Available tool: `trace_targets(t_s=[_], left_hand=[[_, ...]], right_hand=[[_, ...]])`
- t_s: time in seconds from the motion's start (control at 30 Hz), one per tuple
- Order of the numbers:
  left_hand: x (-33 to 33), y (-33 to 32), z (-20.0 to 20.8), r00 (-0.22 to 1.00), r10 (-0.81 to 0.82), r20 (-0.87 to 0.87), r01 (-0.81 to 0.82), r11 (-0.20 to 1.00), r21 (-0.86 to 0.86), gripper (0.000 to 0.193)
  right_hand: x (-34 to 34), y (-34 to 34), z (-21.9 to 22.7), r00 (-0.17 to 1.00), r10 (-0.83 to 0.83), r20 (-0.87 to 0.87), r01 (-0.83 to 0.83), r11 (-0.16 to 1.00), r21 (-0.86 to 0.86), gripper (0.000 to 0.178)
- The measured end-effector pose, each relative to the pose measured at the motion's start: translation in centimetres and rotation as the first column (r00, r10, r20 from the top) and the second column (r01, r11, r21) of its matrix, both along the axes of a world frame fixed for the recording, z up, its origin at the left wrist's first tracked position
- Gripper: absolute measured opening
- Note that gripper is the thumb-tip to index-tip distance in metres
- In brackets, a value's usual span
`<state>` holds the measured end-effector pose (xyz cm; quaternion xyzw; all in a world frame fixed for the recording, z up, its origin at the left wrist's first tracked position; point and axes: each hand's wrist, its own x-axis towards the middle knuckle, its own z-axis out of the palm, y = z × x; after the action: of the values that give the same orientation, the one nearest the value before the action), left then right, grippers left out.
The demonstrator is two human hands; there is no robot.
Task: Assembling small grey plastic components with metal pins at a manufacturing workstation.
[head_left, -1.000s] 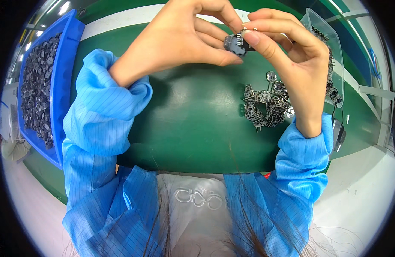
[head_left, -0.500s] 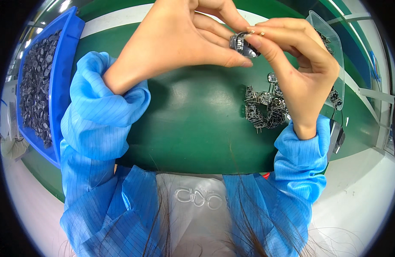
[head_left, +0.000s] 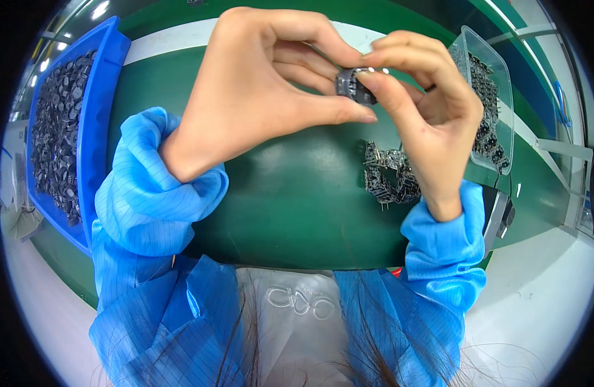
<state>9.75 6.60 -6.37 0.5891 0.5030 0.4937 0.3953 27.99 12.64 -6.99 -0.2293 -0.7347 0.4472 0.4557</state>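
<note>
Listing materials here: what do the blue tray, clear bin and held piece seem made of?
Blue tray: likely plastic, smooth, evenly coloured.
Clear bin: likely plastic, glossy; contents show through.
Held piece: perhaps plastic with metal, given dark body and bright tips; finish unclear.

On the front of my pale grey shirt [head_left: 300,345] I note a print [head_left: 301,302] of light, rounded outlines in a row. Smaller marks [head_left: 306,289] above it are too fine for me to read. No legible text found.
</note>
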Motion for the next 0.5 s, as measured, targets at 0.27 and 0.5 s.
trace_targets(t_s=[0.27, 0.5], left_hand=[[-0.3, -0.5, -0.1, 0.918, 0.081, -0.388, 0.161, 0.819, 0.551, 0.016], [-0.2, -1.7, 0.3, 0.833, 0.14, -0.535, 0.22, 0.803, 0.554, 0.014]], right_hand=[[1.6, -0.5, 2.1, 0.899, 0.423, 0.111, -0.27, 0.737, -0.62, 0.014], [2.1, -1.8, 0.1, 0.948, 0.291, 0.128, -0.198, 0.855, -0.48, 0.025]])
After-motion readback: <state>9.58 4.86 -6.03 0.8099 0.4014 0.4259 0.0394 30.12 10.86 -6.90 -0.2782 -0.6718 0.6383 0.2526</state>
